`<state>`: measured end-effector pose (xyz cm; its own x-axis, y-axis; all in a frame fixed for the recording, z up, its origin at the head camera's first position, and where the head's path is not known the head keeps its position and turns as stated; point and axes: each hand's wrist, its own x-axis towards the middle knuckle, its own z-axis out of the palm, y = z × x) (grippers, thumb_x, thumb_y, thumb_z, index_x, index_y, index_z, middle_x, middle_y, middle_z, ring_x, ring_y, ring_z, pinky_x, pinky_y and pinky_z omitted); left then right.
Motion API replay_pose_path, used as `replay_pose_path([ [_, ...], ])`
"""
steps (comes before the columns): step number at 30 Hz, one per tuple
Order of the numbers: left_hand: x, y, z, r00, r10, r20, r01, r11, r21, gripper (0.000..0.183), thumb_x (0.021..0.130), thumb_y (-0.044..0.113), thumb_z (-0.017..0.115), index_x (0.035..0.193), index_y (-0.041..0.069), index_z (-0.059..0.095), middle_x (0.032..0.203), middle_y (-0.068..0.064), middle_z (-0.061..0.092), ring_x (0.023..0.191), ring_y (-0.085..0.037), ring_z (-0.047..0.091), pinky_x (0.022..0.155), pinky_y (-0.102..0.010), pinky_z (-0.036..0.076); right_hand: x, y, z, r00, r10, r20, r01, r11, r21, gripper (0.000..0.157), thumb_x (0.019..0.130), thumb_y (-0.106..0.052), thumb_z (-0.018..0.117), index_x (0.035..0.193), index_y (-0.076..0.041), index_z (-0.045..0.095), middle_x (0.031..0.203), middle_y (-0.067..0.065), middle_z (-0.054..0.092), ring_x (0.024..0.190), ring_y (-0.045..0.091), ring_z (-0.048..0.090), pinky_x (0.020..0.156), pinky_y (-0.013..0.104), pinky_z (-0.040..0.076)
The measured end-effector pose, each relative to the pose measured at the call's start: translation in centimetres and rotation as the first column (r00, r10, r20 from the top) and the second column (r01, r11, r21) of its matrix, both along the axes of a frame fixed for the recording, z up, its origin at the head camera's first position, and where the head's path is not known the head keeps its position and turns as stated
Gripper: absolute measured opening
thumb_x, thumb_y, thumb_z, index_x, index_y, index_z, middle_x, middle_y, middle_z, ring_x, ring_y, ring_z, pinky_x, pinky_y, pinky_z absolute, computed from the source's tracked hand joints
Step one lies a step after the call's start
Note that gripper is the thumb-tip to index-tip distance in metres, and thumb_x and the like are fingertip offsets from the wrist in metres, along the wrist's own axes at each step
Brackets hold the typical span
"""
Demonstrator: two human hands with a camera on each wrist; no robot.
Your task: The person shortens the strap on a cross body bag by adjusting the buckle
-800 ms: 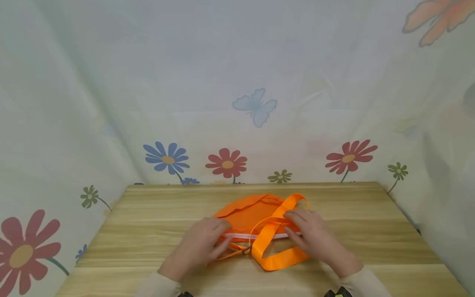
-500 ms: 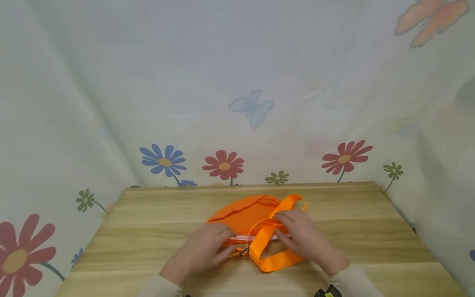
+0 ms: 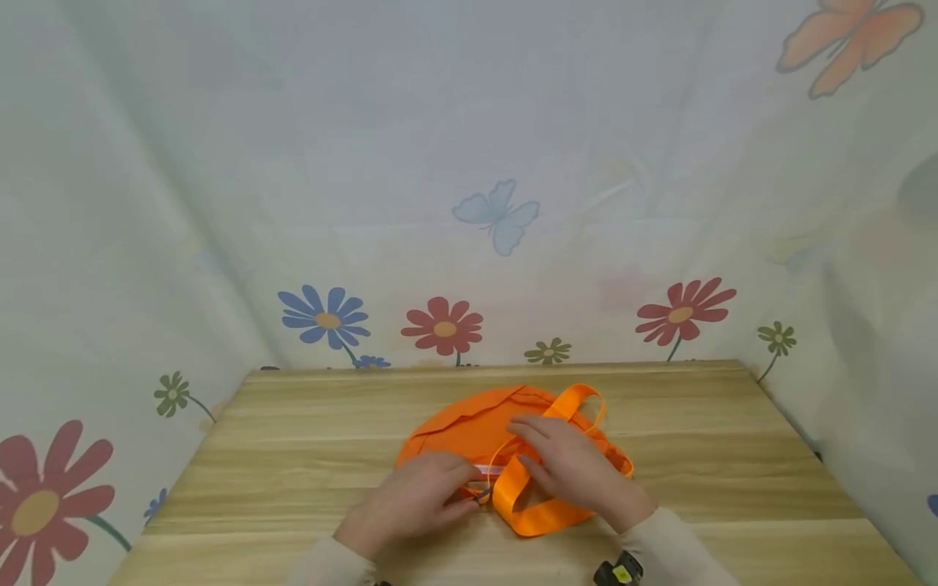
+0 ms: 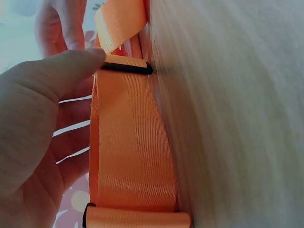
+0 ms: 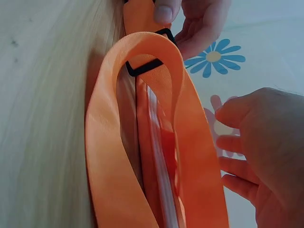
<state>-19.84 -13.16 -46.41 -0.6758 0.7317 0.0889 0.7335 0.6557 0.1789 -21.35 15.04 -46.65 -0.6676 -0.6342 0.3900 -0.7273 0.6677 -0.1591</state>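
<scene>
An orange cloth bag [image 3: 469, 427] lies on the table, its pale zipper [image 3: 489, 470] facing me. A wide orange strap [image 3: 545, 518] loops over the bag's front and right side. My left hand [image 3: 414, 495] is at the bag's front left and pinches the strap. In the left wrist view its thumb presses beside a black slider [image 4: 126, 68], with the fingers behind the strap. My right hand [image 3: 575, 465] reaches over the bag from the right. In the right wrist view its fingers [image 5: 237, 164] are loosely bent beside the strap loop, with nothing held in them.
The bag lies on a wood-grain table [image 3: 718, 456]. Behind and beside the table hang pale sheets [image 3: 381, 163] printed with flowers and butterflies. A dark device [image 3: 619, 571] is worn on my right wrist.
My right hand has slid left along the bag's front, uncovering its right end. My left hand has shifted slightly right and nearer. The head view has turned a little.
</scene>
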Motion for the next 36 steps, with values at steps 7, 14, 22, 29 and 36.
replay_pose_path([
  [7, -0.3, 0.6, -0.5, 0.999, -0.013, 0.046, 0.013, 1.0, -0.001, 0.016, 0.106, 0.032, 0.07, 0.119, 0.024, 0.075, 0.114, 0.012, 0.075, 0.102, -0.006, 0.069, 0.1, -0.031, 0.059, -0.3, -1.1, -0.7, 0.997, 0.073, 0.03, -0.074, 0.997, 0.017, 0.039, 0.105, -0.017, 0.072, 0.142, -0.008, 0.067, 0.145, 0.009, 0.068, 0.138, 0.031, 0.062, 0.115, 0.051, 0.053],
  [14, -0.2, 0.5, -0.3, 0.996, 0.013, 0.093, -0.019, 0.997, 0.071, 0.022, 0.109, 0.028, 0.066, 0.128, 0.023, 0.074, 0.119, 0.012, 0.077, 0.105, -0.006, 0.07, 0.102, -0.036, 0.06, -0.1, -1.6, -0.8, 0.995, 0.067, 0.074, -0.068, 0.998, 0.018, 0.036, 0.105, -0.021, 0.072, 0.139, -0.011, 0.069, 0.127, 0.0, 0.07, 0.119, 0.022, 0.062, 0.106, 0.043, 0.054],
  [22, 0.2, 0.0, 0.4, 0.993, 0.066, 0.094, -0.08, 0.986, 0.146, 0.025, 0.111, 0.027, 0.061, 0.135, 0.021, 0.068, 0.122, 0.009, 0.074, 0.107, -0.01, 0.069, 0.102, -0.04, 0.06, 0.2, -1.3, -0.6, 0.997, 0.029, 0.078, -0.029, 1.0, -0.006, 0.018, 0.105, -0.02, 0.073, 0.122, -0.014, 0.074, 0.115, -0.002, 0.07, 0.109, 0.019, 0.061, 0.098, 0.039, 0.054],
  [29, 0.3, -0.1, 0.9, 0.987, 0.11, 0.122, -0.133, 0.969, 0.209, 0.028, 0.113, 0.025, 0.057, 0.14, 0.022, 0.062, 0.131, 0.009, 0.072, 0.115, -0.01, 0.068, 0.108, -0.042, 0.058, 0.8, -1.1, 1.0, 0.994, -0.003, 0.111, 0.009, 0.998, -0.055, 0.018, 0.104, -0.007, 0.069, 0.121, -0.008, 0.074, 0.112, 0.003, 0.078, 0.102, 0.021, 0.072, 0.094, 0.043, 0.061],
  [36, 0.3, 0.1, 1.9, 0.988, 0.097, 0.117, -0.123, 0.962, 0.245, 0.031, 0.113, 0.024, 0.057, 0.143, 0.02, 0.06, 0.134, 0.008, 0.071, 0.117, -0.011, 0.067, 0.11, -0.042, 0.058, 1.4, -0.5, 2.0, 0.989, -0.007, 0.149, 0.02, 0.996, -0.091, 0.024, 0.106, -0.015, 0.068, 0.13, -0.01, 0.07, 0.114, 0.0, 0.075, 0.092, 0.012, 0.066, 0.085, 0.035, 0.061],
])
